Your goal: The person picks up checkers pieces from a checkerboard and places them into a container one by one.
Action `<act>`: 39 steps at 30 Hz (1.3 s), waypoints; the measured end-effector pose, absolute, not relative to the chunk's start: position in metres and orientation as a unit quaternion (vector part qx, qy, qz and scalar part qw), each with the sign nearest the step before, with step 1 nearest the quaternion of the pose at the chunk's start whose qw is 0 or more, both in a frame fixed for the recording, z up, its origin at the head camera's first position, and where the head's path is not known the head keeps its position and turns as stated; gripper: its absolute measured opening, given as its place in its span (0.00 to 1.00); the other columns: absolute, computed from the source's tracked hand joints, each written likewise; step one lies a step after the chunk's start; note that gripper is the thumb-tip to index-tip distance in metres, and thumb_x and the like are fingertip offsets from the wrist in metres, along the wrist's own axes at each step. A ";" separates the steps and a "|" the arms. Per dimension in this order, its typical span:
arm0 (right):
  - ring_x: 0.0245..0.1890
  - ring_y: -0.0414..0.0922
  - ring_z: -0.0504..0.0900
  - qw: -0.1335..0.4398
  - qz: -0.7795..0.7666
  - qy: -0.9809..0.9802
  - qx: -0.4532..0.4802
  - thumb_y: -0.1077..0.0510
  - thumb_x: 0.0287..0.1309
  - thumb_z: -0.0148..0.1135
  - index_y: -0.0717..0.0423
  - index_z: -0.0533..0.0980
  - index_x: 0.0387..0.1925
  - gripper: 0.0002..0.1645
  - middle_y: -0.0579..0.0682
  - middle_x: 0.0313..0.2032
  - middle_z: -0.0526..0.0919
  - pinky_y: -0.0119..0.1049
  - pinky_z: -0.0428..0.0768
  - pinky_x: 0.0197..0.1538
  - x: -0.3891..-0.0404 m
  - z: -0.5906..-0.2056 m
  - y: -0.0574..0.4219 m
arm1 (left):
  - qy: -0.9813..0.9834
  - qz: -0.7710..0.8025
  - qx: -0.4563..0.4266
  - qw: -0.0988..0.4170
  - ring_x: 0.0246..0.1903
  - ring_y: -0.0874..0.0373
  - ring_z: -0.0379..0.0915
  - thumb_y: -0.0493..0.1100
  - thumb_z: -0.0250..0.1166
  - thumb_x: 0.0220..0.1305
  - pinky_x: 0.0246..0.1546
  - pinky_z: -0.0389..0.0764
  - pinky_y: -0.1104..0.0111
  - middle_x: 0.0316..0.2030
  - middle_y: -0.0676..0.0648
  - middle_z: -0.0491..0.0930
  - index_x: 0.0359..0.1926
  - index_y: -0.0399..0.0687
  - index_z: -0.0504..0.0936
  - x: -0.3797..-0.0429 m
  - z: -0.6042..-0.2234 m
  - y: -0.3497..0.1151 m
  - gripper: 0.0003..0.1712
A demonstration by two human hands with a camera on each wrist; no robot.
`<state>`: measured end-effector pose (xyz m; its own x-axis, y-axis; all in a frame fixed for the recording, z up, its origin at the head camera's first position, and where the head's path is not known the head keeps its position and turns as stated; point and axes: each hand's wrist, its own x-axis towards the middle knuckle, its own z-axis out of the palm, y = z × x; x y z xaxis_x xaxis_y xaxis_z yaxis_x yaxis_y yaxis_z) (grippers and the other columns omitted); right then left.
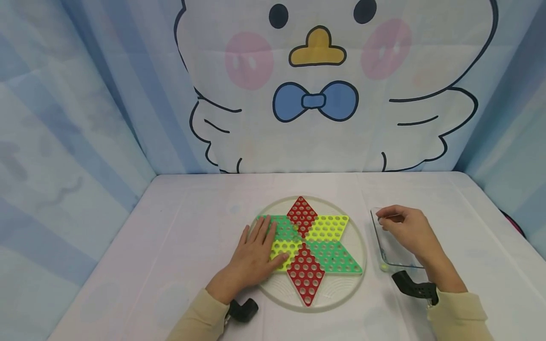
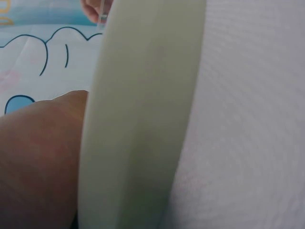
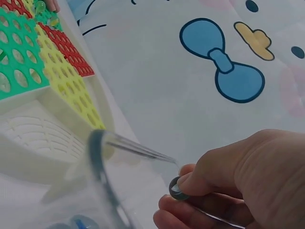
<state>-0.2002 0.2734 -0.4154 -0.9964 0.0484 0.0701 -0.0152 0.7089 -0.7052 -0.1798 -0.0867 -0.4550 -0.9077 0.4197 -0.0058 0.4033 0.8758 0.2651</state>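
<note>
A Chinese checkers board (image 1: 341, 296), round and cream with a star of red, green and yellow holed sections, lies on the table. My left hand (image 1: 251, 263) rests on the board's left side, fingers spread over the green and yellow sections. At the clear box (image 1: 377, 241) to the right, my right hand (image 1: 407, 232) pinches a dark glass marble (image 3: 177, 189) between thumb and fingertips, close to the rim. Greenish-yellow marbles (image 3: 54, 22) sit in holes near the star's middle. In the left wrist view, the board's pale side wall (image 2: 138, 114) fills the centre.
Blue-swirled marbles (image 3: 82, 222) lie low in the clear box, and a yellow-green one (image 1: 385, 268) shows at its near left corner. The white-covered table (image 1: 179, 227) ends at a cartoon-printed cloth backdrop (image 1: 317, 147). Patterned cloth (image 1: 64, 166) hangs along the sides.
</note>
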 end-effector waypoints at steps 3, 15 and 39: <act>0.45 0.52 0.82 0.042 0.376 -0.926 -0.009 0.60 0.65 0.59 0.61 0.80 0.50 0.15 0.62 0.49 0.83 0.37 0.78 0.41 -0.200 -0.416 0.273 | 0.968 0.131 0.213 0.031 0.79 0.43 0.34 0.69 0.46 0.72 0.75 0.42 0.42 0.79 0.39 0.40 0.79 0.41 0.47 -0.179 -0.454 -0.086 0.49; 0.48 0.57 0.80 0.003 0.361 -0.933 -0.011 0.61 0.64 0.57 0.64 0.80 0.49 0.15 0.64 0.50 0.82 0.49 0.79 0.48 -0.201 -0.420 0.271 | 0.968 0.129 0.215 0.031 0.79 0.43 0.34 0.68 0.46 0.72 0.75 0.43 0.42 0.79 0.39 0.40 0.78 0.40 0.47 -0.178 -0.453 -0.086 0.49; 0.44 0.59 0.83 -0.034 0.314 -0.948 0.035 0.64 0.61 0.59 0.67 0.79 0.47 0.14 0.63 0.44 0.84 0.51 0.83 0.44 -0.204 -0.425 0.273 | 0.969 0.123 0.212 0.027 0.79 0.43 0.35 0.68 0.46 0.72 0.75 0.42 0.43 0.79 0.39 0.41 0.78 0.40 0.47 -0.179 -0.454 -0.086 0.49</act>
<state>-0.2041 0.2730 -0.4252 -0.9953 -0.0870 -0.0431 -0.0441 0.8008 -0.5973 -0.1788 -0.0855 -0.4540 -0.9083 0.4182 -0.0009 0.4048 0.8797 0.2497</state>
